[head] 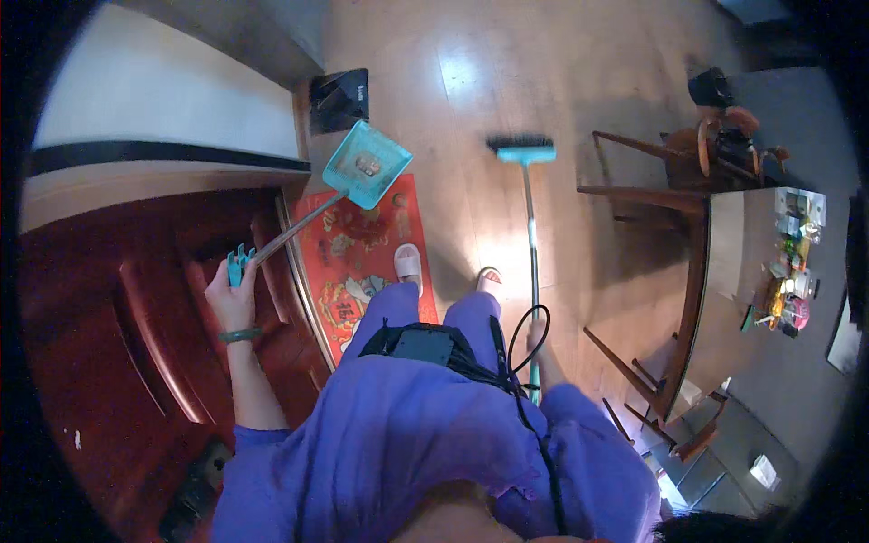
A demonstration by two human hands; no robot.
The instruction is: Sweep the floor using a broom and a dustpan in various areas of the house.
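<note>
My left hand (232, 293) grips the top end of a long-handled turquoise dustpan (387, 153). The pan is raised at the upper left, over the far end of a red patterned doormat (326, 268), and some debris lies in it. My right hand (538, 338), partly behind a black cable loop, is closed around the pole of a broom (526, 155). The broom's turquoise head with dark bristles rests on the wood floor, ahead and to the right of the dustpan.
A red-brown door (170, 305) stands at the left. Beyond the mat lies a black object (339, 100) against the wall. To the right are a wooden table (733, 271) with small items on it and several wooden chairs (699, 441). My slippered feet stand between mat and floor.
</note>
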